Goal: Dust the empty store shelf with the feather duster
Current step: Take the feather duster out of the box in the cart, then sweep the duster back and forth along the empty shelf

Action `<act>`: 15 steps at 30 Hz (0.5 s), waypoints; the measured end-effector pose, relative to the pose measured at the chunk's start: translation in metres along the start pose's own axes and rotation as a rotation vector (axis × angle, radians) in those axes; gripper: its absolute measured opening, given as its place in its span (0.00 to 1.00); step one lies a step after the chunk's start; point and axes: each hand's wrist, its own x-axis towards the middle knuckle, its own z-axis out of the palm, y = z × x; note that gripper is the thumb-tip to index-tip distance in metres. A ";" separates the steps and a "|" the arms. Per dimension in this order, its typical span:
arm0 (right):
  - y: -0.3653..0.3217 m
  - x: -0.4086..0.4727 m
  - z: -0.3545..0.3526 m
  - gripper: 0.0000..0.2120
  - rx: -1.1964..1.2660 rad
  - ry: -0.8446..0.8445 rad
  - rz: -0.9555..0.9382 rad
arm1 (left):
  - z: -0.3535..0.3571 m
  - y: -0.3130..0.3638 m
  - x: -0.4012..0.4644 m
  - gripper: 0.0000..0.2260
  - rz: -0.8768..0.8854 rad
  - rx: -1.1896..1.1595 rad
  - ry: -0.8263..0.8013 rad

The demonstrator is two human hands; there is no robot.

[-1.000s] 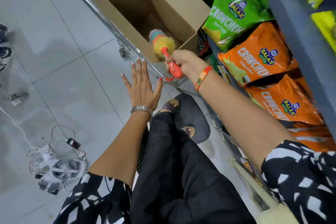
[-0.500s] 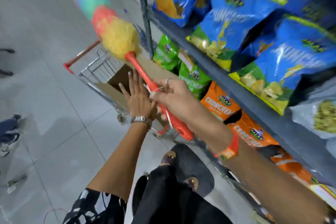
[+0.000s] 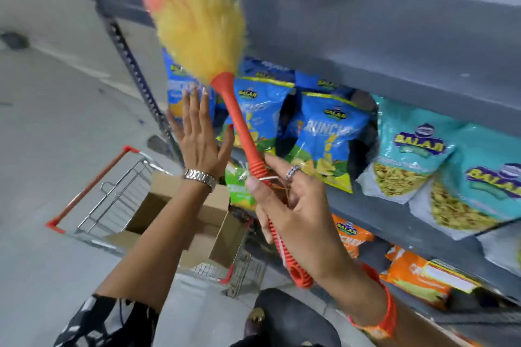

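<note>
My right hand (image 3: 293, 205) grips the ribbed orange handle of the feather duster (image 3: 197, 22), whose yellow and orange fluffy head points up and left in front of the grey shelf unit. The bare grey shelf (image 3: 366, 45) runs across the top right, above the snack rows, with nothing on it in view. Just left of the duster's shaft, my left hand (image 3: 200, 144) is held up flat with fingers spread and touches nothing.
Blue and teal snack bags (image 3: 327, 135) fill the shelf under the bare one; orange bags (image 3: 417, 276) lie lower down. A metal shopping cart (image 3: 112, 205) holding an open cardboard box (image 3: 214, 222) stands at the lower left on the tiled floor. A perforated shelf upright (image 3: 127, 51) runs up the left.
My right hand took the duster out of the box in the cart and has lifted it up toward the upper shelf. The view has tilted upward; my left hand rose too.
</note>
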 end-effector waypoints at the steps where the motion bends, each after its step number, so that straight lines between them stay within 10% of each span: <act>1: 0.000 -0.003 -0.006 0.11 -0.009 0.057 -0.057 | 0.002 0.006 0.004 0.30 0.009 -0.034 -0.010; 15: -0.037 -0.032 -0.101 0.08 0.265 0.822 -0.261 | 0.031 0.103 0.088 0.26 0.233 -0.257 -0.076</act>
